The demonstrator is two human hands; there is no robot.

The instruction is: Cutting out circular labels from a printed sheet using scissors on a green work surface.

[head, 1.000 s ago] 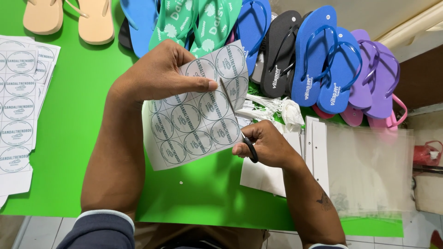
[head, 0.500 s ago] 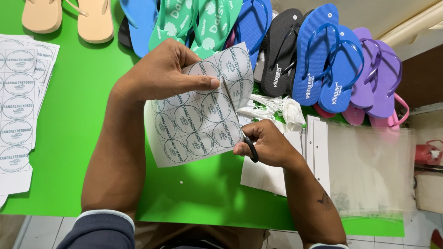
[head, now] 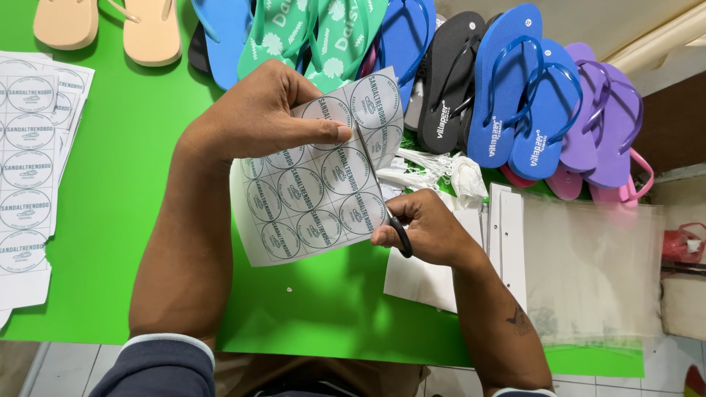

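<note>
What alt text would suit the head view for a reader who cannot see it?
The right hand works black-handled scissors through a white paper sheet of round printed labels, which the left hand holds above a bright green table. Rubber flip-flops in many colours line the far edge.

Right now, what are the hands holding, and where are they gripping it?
Left hand pinches the label sheet at its top edge; right hand holds scissors by the black handles.
</note>
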